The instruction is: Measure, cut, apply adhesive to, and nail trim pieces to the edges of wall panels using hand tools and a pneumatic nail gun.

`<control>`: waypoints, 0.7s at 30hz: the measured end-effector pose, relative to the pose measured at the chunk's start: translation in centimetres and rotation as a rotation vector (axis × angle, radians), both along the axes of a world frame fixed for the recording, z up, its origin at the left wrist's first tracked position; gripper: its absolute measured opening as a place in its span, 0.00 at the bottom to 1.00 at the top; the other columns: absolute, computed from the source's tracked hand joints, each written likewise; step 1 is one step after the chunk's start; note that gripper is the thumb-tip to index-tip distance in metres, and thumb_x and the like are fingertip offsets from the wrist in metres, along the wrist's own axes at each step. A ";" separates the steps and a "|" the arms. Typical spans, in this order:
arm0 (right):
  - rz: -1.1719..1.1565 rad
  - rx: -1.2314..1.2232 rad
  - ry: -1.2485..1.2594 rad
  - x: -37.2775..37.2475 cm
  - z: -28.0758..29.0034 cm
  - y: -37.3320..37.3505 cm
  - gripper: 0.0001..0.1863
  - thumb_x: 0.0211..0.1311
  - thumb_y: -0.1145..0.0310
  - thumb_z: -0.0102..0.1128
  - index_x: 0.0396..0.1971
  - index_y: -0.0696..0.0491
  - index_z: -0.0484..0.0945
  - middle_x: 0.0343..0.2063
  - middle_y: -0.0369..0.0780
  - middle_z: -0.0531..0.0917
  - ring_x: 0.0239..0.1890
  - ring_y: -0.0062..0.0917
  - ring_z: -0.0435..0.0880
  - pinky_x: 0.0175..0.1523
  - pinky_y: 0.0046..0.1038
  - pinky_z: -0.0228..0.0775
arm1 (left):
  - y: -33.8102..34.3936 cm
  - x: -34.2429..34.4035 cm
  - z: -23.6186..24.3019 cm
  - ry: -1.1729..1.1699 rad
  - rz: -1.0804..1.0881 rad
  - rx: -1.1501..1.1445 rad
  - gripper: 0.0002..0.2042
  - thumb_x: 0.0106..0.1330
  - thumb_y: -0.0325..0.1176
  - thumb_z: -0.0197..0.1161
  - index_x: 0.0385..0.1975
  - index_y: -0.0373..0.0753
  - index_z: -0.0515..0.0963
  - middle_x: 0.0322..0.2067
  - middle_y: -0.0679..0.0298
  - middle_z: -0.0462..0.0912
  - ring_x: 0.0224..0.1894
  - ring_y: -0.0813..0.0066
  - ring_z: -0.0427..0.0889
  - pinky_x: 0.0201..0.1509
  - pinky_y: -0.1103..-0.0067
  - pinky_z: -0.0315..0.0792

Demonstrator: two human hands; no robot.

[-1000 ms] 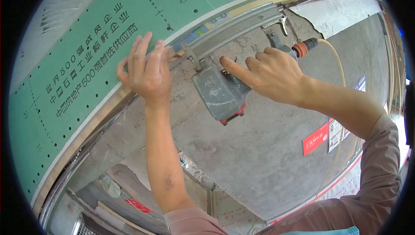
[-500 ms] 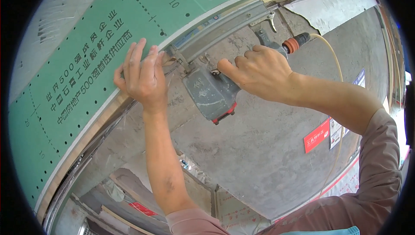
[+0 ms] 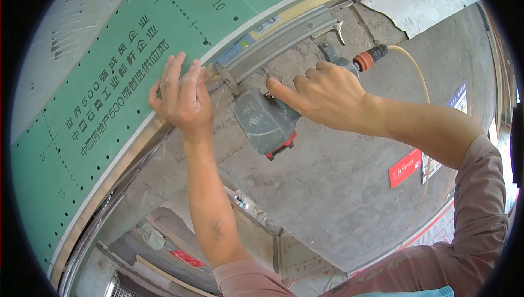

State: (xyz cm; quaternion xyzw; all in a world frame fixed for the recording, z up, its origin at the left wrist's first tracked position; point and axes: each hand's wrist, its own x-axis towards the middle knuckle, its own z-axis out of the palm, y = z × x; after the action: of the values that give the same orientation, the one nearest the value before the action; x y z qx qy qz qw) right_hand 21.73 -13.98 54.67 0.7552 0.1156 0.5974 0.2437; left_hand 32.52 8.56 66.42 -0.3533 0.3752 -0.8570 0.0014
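My right hand (image 3: 333, 97) is wrapped round the handle of a grey air nail gun (image 3: 259, 119), with its thumb towards the trigger area. The gun's long metal magazine (image 3: 284, 43) runs along the edge of a green plasterboard (image 3: 234, 2). Its nose lies close to the wooden strip under the board, just right of my left hand. My left hand (image 3: 185, 100) is open, fingers stretched out and pressed against the board's edge. Where the gun's nose meets the wood is partly hidden by my left fingers. An orange and black coupling (image 3: 370, 58) joins the gun to a yellowish air hose (image 3: 416, 67).
The hose hangs down past my right forearm. Metal profiles (image 3: 82, 259) run below the wooden strip (image 3: 131, 144). Behind is a grey rough wall (image 3: 327, 188) with a red sign (image 3: 405, 168). A torn white sheet (image 3: 426, 10) hangs at the upper right.
The view has shifted slightly, moving the board's print a little right in the picture. Both hands keep nearly the same pose, and the nail gun has moved only very slightly.
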 end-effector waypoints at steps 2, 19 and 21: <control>-0.012 -0.039 -0.057 0.1 0.1 0.0 0.30 0.51 0.70 0.64 0.58 0.48 0.69 0.16 0.30 0.76 0.20 0.23 0.80 0.28 0.25 0.69 | -0.1 -0.2 0.0 0.005 0.000 -0.001 0.07 0.55 0.30 0.74 0.32 0.50 0.83 0.47 0.70 0.86 0.52 0.70 0.83 0.59 0.71 0.61; 0.016 0.008 -0.040 0.3 0.6 0.6 0.21 0.52 0.70 0.63 0.48 0.49 0.71 0.16 0.31 0.76 0.21 0.24 0.81 0.31 0.25 0.69 | 0.1 -1.3 -0.6 0.255 -0.180 -0.008 0.28 0.57 0.32 0.73 0.58 0.41 0.70 0.50 0.68 0.86 0.53 0.75 0.81 0.62 0.72 0.57; 0.015 0.018 -0.022 0.0 0.5 0.4 0.20 0.52 0.70 0.63 0.47 0.49 0.71 0.16 0.31 0.76 0.21 0.24 0.81 0.31 0.26 0.69 | 0.0 -1.6 -0.7 0.286 -0.187 -0.011 0.28 0.57 0.32 0.74 0.58 0.41 0.70 0.50 0.68 0.86 0.54 0.74 0.80 0.62 0.72 0.58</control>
State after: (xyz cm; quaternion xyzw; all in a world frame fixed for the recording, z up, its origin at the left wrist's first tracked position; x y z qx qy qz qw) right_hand 21.76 -13.57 55.13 0.7499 0.1131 0.6084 0.2338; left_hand 30.93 8.54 65.68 -0.4353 0.3984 -0.7962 -0.1338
